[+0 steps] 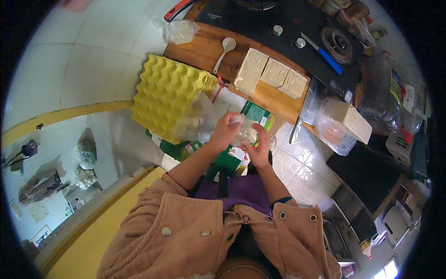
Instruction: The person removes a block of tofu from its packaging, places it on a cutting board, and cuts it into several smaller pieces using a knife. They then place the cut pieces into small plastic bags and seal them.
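My left hand (225, 133) pinches a clear thin plastic bag (198, 120), whose blurred body spreads out to the left over the egg trays. My right hand (258, 148) is at the bag's gathered part, thumb and fingers around it; blur hides the exact grip. Just beyond the hands, pale embossed blocks (251, 71), which look like tofu, sit on a wooden board (270, 95). A stack of yellow egg trays (167, 94) stands to the left. Beneath the hands are green-and-white printed cartons (223, 164), partly covered by my arms.
A white spoon (225, 52) and a crumpled plastic bag (180, 31) lie on the wooden counter. A blue-handled knife (325, 55) rests on the black gas hob (251, 24). A knife blade (295, 130) juts past the counter edge. Another pale block (353, 120) tops a plastic-wrapped container (332, 130) at right.
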